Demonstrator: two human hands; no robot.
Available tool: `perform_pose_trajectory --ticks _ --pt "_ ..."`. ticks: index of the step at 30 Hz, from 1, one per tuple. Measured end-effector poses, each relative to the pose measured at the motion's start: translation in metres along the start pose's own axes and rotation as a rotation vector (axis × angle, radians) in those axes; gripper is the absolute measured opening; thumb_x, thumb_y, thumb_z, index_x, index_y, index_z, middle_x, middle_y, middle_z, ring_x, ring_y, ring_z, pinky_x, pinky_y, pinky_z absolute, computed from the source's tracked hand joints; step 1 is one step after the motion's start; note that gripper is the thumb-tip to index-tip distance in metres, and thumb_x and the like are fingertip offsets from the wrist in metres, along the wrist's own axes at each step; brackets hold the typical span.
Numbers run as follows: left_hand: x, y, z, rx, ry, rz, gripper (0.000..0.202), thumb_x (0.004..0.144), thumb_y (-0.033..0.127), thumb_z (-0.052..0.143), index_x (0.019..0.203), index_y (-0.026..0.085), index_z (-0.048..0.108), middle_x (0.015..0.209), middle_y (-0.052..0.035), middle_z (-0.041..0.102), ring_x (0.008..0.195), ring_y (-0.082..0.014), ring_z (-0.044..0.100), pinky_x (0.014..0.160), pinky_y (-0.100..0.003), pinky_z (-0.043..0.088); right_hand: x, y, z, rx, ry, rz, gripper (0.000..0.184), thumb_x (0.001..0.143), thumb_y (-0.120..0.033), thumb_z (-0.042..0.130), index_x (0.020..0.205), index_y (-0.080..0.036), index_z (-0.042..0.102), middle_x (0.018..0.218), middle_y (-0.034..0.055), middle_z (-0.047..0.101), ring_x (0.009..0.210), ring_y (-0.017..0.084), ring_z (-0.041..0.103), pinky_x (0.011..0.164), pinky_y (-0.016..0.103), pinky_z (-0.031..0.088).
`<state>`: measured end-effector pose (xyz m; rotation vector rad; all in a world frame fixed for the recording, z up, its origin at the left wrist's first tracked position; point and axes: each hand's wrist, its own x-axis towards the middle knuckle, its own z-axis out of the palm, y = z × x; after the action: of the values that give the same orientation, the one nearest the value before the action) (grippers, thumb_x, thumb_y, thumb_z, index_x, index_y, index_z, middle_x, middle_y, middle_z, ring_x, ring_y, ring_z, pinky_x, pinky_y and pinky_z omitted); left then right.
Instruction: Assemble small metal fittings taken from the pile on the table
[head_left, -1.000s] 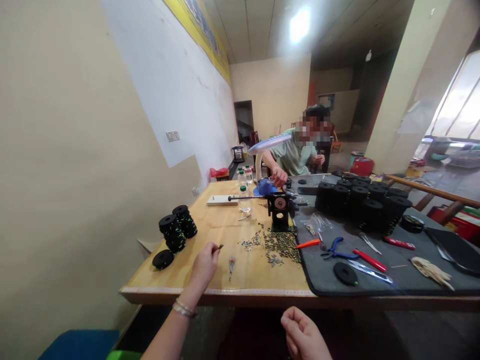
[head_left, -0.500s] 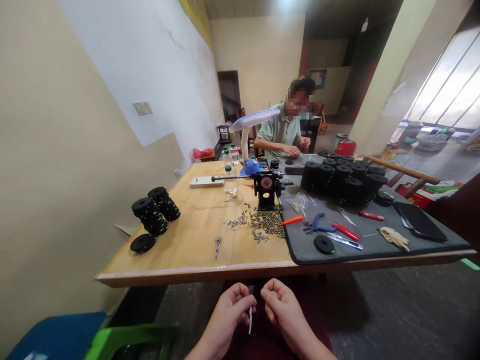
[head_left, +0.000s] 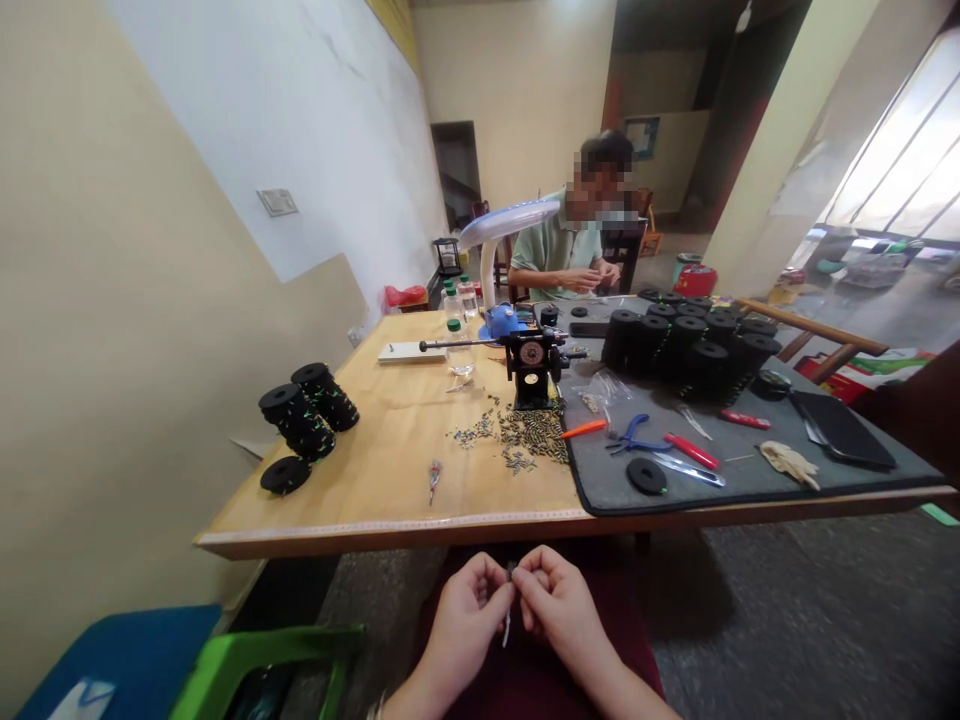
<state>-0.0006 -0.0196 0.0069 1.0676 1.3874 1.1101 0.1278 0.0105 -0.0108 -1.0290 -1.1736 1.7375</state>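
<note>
Over my lap, below the table's front edge, my left hand (head_left: 472,612) pinches a thin white strip (head_left: 507,630) whose lower end hangs beneath the fingers. My right hand (head_left: 556,606) is closed too, its thumb and forefinger meeting the left fingertips. A small dark bit (head_left: 512,568) shows between the two pinches; I cannot make out what it is. On the table ahead lie a small tapered bundle with thin tips (head_left: 434,480) and a scatter of small dark and yellowish pieces (head_left: 529,437).
A black winding device with a dial (head_left: 532,358) stands mid-table before a blue lamp (head_left: 504,322). Black spools (head_left: 705,370) crowd the grey mat (head_left: 600,495), with pliers (head_left: 637,435) and tweezers (head_left: 686,470). More spools (head_left: 300,425) stand left. A co-worker (head_left: 559,250) sits opposite.
My right hand has moved left until its fingertips meet those of my left hand at the strip's upper end. The co-worker's hands have come closer together. The view has shifted slightly.
</note>
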Motion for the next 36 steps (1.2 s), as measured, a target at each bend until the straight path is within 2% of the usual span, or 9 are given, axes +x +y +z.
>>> perform_pose_trajectory --ticks 6,12,15,18,21,24,28,36 --pt "-0.005 0.005 0.001 0.015 0.001 0.057 0.027 0.077 0.036 0.064 0.067 0.018 0.046 0.057 0.0041 0.05 0.049 -0.009 0.049 0.048 -0.02 0.039 -0.003 -0.004 0.0 -0.099 0.026 -0.056 0.044 0.073 -0.059 0.065 0.072 -0.017 0.05 0.041 -0.0057 0.047 0.035 0.007 0.034 0.037 0.018 0.024" --pt "-0.003 0.0 0.003 -0.041 -0.003 0.022 0.031 0.076 0.039 0.065 0.067 0.019 0.043 0.054 0.0056 0.048 0.045 -0.0084 0.048 0.044 -0.02 0.039 -0.001 -0.001 -0.001 -0.136 0.028 -0.107 0.041 0.076 -0.056 0.063 0.072 -0.018 0.049 0.041 -0.0051 0.048 0.034 0.007 0.037 0.037 0.018 0.027" --pt "-0.002 0.001 0.003 -0.168 -0.013 -0.035 0.034 0.072 0.039 0.07 0.07 0.018 0.044 0.059 0.0055 0.05 0.048 -0.0095 0.053 0.045 -0.02 0.043 0.001 0.0 -0.001 -0.081 0.02 -0.076 0.045 0.073 -0.06 0.065 0.071 -0.018 0.048 0.04 -0.006 0.047 0.034 0.007 0.035 0.036 0.018 0.027" --pt "-0.002 0.005 0.002 -0.36 -0.058 -0.143 0.034 0.068 0.036 0.075 0.08 0.017 0.049 0.071 0.0029 0.056 0.058 -0.0114 0.059 0.053 -0.023 0.048 0.002 -0.001 0.0 0.003 0.011 -0.022 0.052 0.067 -0.067 0.066 0.07 -0.019 0.046 0.037 -0.008 0.044 0.032 0.006 0.032 0.035 0.017 0.027" --pt "-0.003 0.008 0.001 -0.459 -0.109 -0.201 0.03 0.07 0.033 0.075 0.081 0.016 0.053 0.074 0.0006 0.059 0.062 -0.0117 0.06 0.057 -0.023 0.049 0.002 -0.001 0.0 0.06 0.002 0.019 0.056 0.064 -0.07 0.068 0.07 -0.019 0.045 0.037 -0.0082 0.045 0.031 0.006 0.032 0.035 0.017 0.028" --pt "-0.002 0.005 0.001 -0.474 -0.123 -0.2 0.026 0.071 0.031 0.074 0.075 0.015 0.054 0.067 0.0009 0.058 0.06 -0.011 0.059 0.055 -0.021 0.047 0.003 0.0 0.0 0.08 0.002 0.055 0.058 0.061 -0.07 0.07 0.07 -0.019 0.045 0.037 -0.0073 0.046 0.031 0.006 0.034 0.034 0.016 0.025" --pt "0.001 -0.001 0.0 -0.461 -0.081 -0.203 0.023 0.072 0.03 0.073 0.074 0.015 0.055 0.063 0.001 0.058 0.059 -0.0105 0.056 0.056 -0.022 0.046 0.002 0.0 -0.002 0.075 0.007 0.091 0.059 0.059 -0.072 0.069 0.07 -0.019 0.044 0.037 -0.0072 0.047 0.029 0.005 0.03 0.032 0.015 0.02" --pt "0.001 -0.002 -0.002 -0.459 -0.018 -0.202 0.026 0.067 0.032 0.076 0.073 0.015 0.057 0.063 0.002 0.056 0.059 -0.0102 0.053 0.053 -0.02 0.045 -0.006 -0.009 -0.002 -0.012 -0.023 0.117 0.051 0.067 -0.065 0.065 0.067 -0.019 0.045 0.036 -0.0075 0.045 0.03 0.004 0.028 0.033 0.015 0.019"
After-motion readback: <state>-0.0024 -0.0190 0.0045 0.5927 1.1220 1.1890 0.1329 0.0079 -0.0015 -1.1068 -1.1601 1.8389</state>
